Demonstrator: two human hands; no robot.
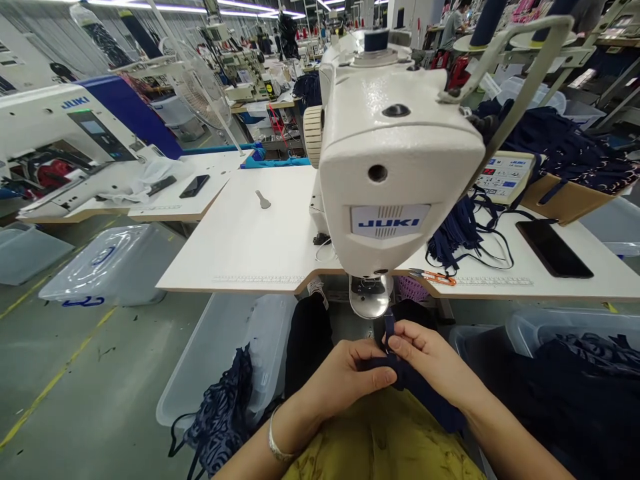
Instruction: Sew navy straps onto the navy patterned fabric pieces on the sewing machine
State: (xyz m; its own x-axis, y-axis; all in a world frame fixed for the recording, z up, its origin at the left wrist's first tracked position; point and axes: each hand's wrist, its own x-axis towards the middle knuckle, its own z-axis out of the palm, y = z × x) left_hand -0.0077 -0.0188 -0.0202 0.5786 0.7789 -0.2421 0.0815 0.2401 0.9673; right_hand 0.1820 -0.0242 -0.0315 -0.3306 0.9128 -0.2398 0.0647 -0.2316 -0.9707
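My left hand [345,377] is closed on a dark navy garment [433,400], thumb on top, just above my lap. Close beside it, my right hand [433,357] pinches a narrow navy strap [389,325] between thumb and fingertips. The strap runs up from the garment toward the needle area of the white sewing machine [395,153]. Both hands are below the table's front edge, just under the machine's round metal plate [370,297]. How the strap meets the garment is partly hidden by my fingers.
On the white table [240,240] lie a small metal piece [263,199], orange thread snips [435,276], a bundle of navy straps [457,233] and a black phone [554,248]. A clear bin [200,360] with a patterned garment [225,407] stands at lower left; another bin [565,327] holds navy fabric.
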